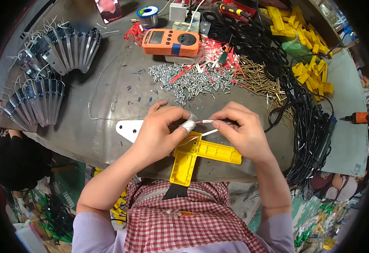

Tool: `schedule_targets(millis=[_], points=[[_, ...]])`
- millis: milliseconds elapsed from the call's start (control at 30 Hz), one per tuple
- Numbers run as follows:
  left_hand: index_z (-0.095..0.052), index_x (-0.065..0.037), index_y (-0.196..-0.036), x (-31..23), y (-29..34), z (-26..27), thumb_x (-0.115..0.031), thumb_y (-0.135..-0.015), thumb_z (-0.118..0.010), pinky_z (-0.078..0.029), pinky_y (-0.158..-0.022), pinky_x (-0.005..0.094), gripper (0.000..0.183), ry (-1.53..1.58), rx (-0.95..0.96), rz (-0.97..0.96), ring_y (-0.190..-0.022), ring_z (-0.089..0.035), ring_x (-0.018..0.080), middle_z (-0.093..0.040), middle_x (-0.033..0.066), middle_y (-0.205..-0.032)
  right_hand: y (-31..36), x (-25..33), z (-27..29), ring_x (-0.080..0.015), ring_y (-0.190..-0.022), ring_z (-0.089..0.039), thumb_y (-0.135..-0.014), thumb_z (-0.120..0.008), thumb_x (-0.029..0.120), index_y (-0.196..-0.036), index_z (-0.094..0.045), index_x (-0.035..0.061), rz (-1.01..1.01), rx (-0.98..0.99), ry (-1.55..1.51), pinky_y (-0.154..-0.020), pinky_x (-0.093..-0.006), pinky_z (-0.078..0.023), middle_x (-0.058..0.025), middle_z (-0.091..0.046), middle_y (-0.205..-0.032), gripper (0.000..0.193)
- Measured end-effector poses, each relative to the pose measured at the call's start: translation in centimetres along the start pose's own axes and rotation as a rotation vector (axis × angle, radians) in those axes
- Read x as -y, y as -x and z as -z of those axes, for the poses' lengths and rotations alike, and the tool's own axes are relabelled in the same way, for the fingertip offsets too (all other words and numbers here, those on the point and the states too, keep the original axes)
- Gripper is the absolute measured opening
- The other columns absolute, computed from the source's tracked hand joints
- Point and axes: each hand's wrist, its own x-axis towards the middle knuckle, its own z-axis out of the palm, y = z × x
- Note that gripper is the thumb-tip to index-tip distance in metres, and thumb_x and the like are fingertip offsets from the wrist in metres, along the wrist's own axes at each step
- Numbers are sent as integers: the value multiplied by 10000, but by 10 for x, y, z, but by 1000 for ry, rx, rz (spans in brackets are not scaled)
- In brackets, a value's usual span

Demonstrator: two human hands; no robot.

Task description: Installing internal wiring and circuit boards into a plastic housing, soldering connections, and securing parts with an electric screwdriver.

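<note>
Grey workbench point(108, 90), worn, bearing assembly stock. Item: yellow T-shaped housing point(183, 162), hollow side up, at the near edge below both hands, presumably so the short leads reach. Left hand point(163, 126): covered thumb and forefinger pinching a thin red wire point(199, 122). Right hand point(244, 131): fingertips grasping a white sleeve point(208, 121), the opposed pinches seemingly steadying so slight a piece. Beyond: silver screws point(197, 80), brass-coloured pins point(258, 76), loose, likely for easy picking; orange meter point(169, 41), face up, apparently for reading.
</note>
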Motion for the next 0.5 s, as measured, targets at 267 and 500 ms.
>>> schedule_targets(millis=[267, 500], points=[[-617, -62, -866, -5, -1, -9, -57, -708, -702, -349, -982, 457, 180, -311, -168, -310, -803, -579, 242, -569, 53, -768, 7, -14, -28, -164, -667, -571, -784, -686, 95, -911, -674, 29, -17, -161, -154, -600, -298, -449, -69, -554, -745, 143], [-624, -102, -847, -23, 7, 1, -181, -657, -732, -324, -970, 513, 233, -391, -219, -341, -1001, -526, 291, -572, 72, -995, 13, -15, -7, -202, -680, -554, -763, -694, 86, -885, -661, 47, 191, -41, -22, -611, -306, -443, -74, -545, -735, 133]])
